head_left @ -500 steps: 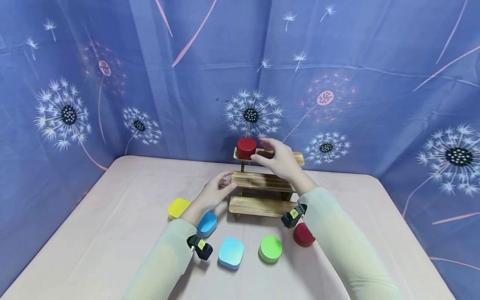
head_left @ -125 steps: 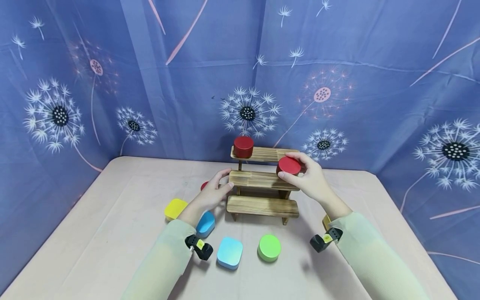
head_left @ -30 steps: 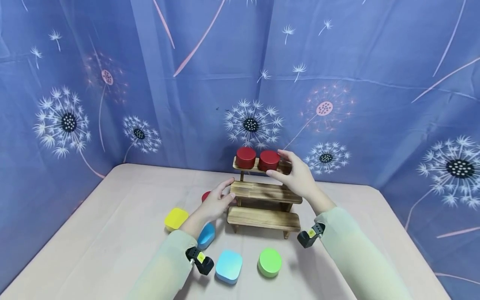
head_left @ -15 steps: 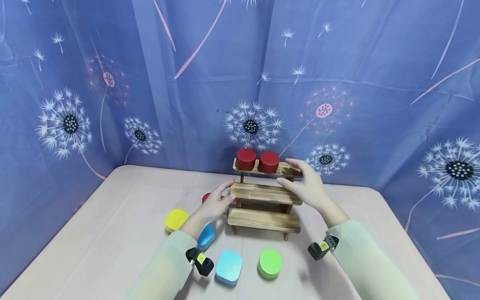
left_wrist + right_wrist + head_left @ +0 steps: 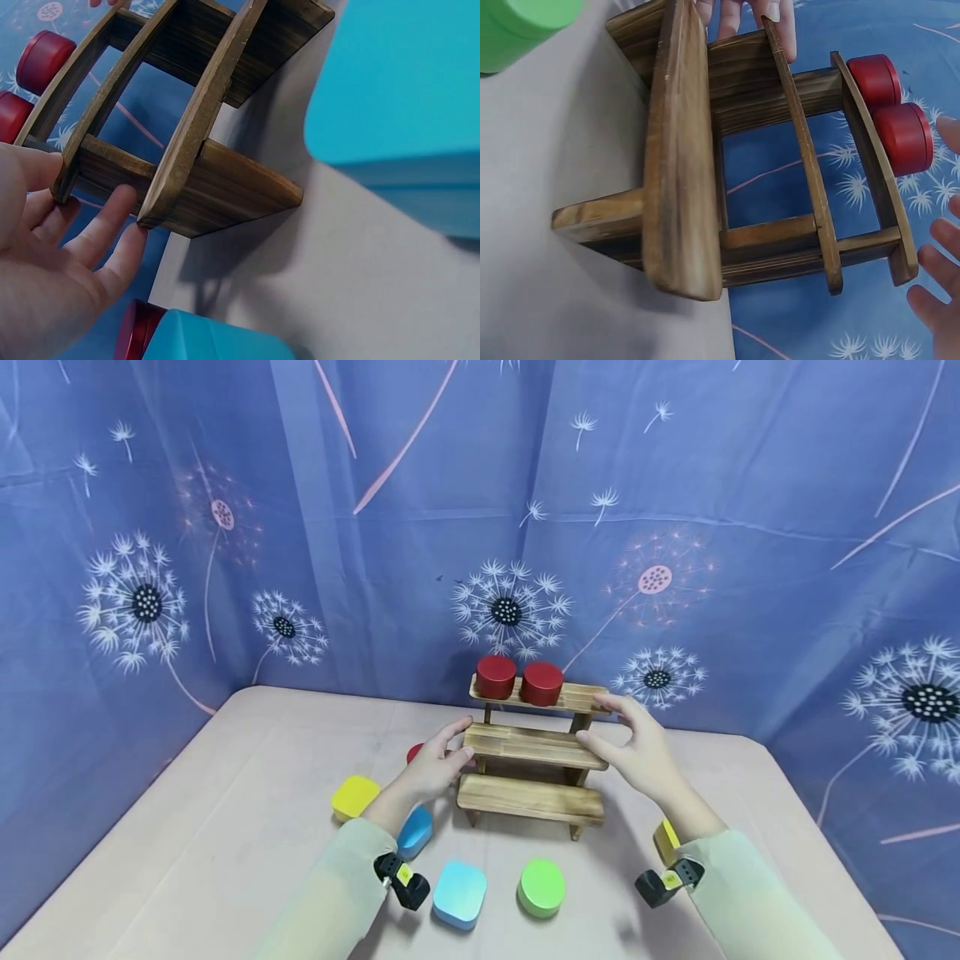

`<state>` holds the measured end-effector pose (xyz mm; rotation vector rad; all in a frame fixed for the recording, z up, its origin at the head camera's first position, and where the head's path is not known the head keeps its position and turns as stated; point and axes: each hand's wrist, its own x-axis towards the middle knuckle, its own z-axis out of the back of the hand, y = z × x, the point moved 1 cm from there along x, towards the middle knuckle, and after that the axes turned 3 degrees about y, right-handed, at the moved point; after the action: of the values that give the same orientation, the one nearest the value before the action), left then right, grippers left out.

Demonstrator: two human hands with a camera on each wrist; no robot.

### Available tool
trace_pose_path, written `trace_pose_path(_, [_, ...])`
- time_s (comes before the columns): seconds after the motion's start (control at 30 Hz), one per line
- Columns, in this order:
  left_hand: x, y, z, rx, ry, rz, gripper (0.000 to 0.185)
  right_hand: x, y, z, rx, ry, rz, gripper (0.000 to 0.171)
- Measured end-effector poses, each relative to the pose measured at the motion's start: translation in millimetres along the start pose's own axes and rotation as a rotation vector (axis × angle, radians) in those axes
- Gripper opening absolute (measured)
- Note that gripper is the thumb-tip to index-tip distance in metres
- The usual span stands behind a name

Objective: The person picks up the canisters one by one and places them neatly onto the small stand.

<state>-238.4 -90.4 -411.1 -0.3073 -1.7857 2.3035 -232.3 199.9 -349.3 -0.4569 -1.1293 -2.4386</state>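
Note:
A three-tier wooden shelf (image 5: pixel 534 752) stands at the back of the table. Two red cylinders (image 5: pixel 496 676) (image 5: pixel 542 683) sit side by side on its top tier, also seen in the right wrist view (image 5: pixel 904 139). My left hand (image 5: pixel 463 745) rests with straight fingers (image 5: pixel 112 225) against the left end of the middle tier. My right hand (image 5: pixel 609 727) hovers just off the shelf's right end, fingers relaxed, holding nothing.
On the pink table lie a yellow block (image 5: pixel 356 797), a blue block (image 5: pixel 415 831) under my left wrist, a light blue square (image 5: pixel 460 893), a green disc (image 5: pixel 541 887), a yellow piece (image 5: pixel 665 841) by my right wrist and a red piece (image 5: pixel 414 752) behind my left hand.
My right hand set the second red cylinder on the top tier beside the first, let go, and drew back down to the right. The left hand has stayed at the shelf.

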Motion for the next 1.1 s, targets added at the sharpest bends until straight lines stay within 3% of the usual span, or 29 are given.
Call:
trace_pose_path(0.33, [-5.0, -11.7, 1.4, 0.024, -0.008, -0.002, 0.054, -13.9, 0.4, 6.6, -0.011, -0.015, 0.003, 0.054])
trace_pose_path(0.83, [-2.8, 3.0, -2.0, 0.060, -0.011, 0.008, 0.054, -37.1, -5.0, 17.7, -0.047, 0.008, -0.019, 0.055])
trace_pose_path(1.1, [-0.2, 0.0, 0.0, 0.048, -0.020, -0.001, 0.054, -48.6, -10.7, 25.8, -0.096, 0.001, -0.084, 0.056])
